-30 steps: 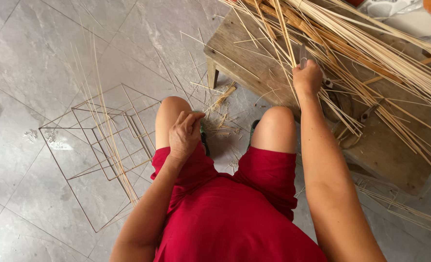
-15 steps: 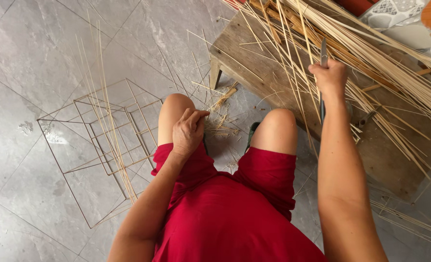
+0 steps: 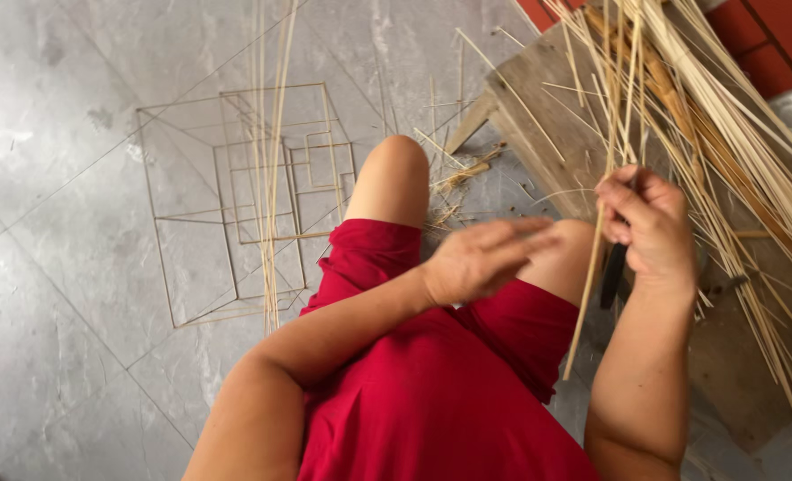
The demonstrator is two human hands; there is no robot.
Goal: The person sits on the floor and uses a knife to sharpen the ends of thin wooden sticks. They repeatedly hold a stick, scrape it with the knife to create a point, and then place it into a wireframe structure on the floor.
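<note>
Head cam: right hand point(image 3: 650, 227) grips bamboo strip point(image 3: 592, 267) w/ knife point(image 3: 613, 272).

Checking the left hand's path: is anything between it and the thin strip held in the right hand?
Nothing visible blocks it. The left hand hovers, blurred, over the lap, and only open air above the right knee separates it from the strip in the right hand.

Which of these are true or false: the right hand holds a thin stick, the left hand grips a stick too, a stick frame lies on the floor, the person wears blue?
1. The right hand holds a thin stick. True.
2. The left hand grips a stick too. False: it is open and blurred, above the lap.
3. A stick frame lies on the floor. True.
4. The person wears blue. False: the clothes are red.
</note>
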